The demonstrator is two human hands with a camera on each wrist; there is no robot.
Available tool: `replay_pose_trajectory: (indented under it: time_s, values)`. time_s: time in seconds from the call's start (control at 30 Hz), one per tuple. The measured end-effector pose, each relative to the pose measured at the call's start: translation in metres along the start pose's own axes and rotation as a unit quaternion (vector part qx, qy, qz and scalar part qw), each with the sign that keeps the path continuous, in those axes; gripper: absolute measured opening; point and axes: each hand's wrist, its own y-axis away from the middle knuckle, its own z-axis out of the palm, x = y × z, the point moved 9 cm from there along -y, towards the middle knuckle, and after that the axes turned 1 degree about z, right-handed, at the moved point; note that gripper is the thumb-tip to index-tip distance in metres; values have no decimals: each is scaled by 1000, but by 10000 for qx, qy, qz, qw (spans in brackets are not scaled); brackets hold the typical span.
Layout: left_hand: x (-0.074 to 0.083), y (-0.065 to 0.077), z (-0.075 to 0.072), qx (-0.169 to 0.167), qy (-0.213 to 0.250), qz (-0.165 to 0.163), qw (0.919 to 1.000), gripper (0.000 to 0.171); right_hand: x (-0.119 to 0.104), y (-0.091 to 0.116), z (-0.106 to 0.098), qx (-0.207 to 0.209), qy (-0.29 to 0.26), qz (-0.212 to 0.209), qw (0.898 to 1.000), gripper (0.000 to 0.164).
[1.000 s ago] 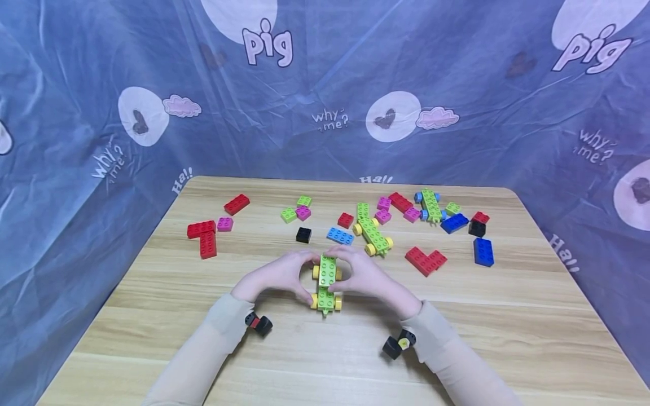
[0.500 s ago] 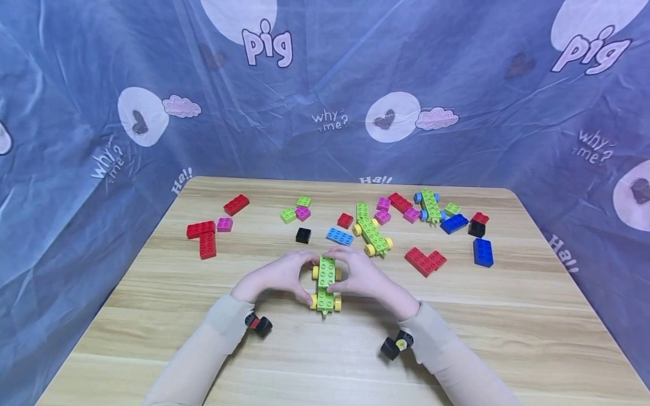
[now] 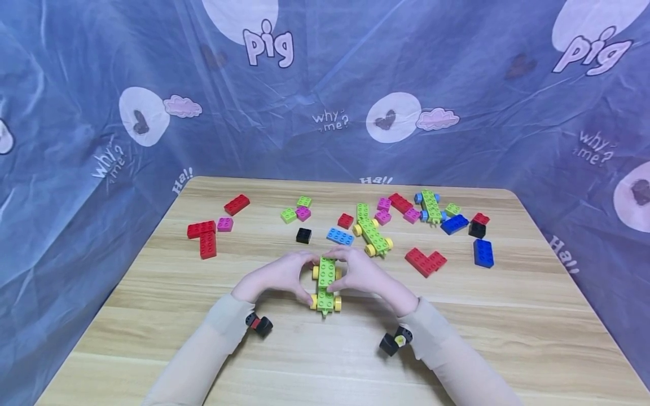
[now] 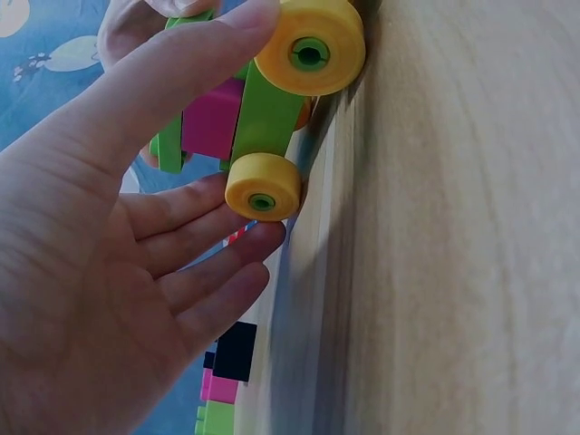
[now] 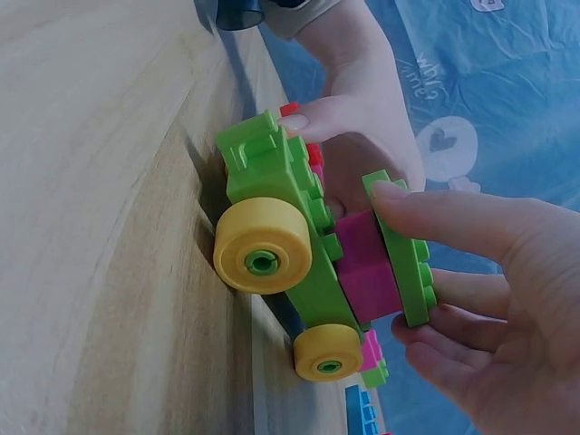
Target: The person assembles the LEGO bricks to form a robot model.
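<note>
A green toy car base [image 3: 325, 304] with yellow wheels stands on the table between both hands. A pink brick [image 5: 367, 263] sits on its studs, and a thin green building plate [image 3: 327, 273] lies over that brick. My left hand [image 3: 284, 276] holds the base from the left, its thumb on the near wheel [image 4: 310, 47] and its fingers by the far wheel [image 4: 263, 187]. From the right, my right hand [image 3: 363, 276] grips the green plate, with its thumb at the near end. The right fingertips at the far end are partly hidden in the head view.
Just beyond the hands lie a light blue plate [image 3: 340, 236], a black brick [image 3: 303, 235] and another yellow-wheeled car base [image 3: 373, 235]. A blue-wheeled base [image 3: 430, 205] stands at the back right. Red bricks lie left [image 3: 207, 242] and right [image 3: 425, 261], among several others.
The right wrist has shifted very slightly to the left. Both hands keep their hold, and the toy car base stays in place.
</note>
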Motion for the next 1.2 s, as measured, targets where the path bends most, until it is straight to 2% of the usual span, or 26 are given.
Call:
replay_pose_trajectory:
  time_s: [0.53, 1.2]
  values:
    - [-2, -2, 1, 22, 107, 37, 9999, 92, -1, 1, -1, 79, 25, -53, 10000, 69]
    - [-1, -1, 1, 24, 224, -24, 9997, 92, 1, 1, 2, 14, -44, 98, 9999, 71]
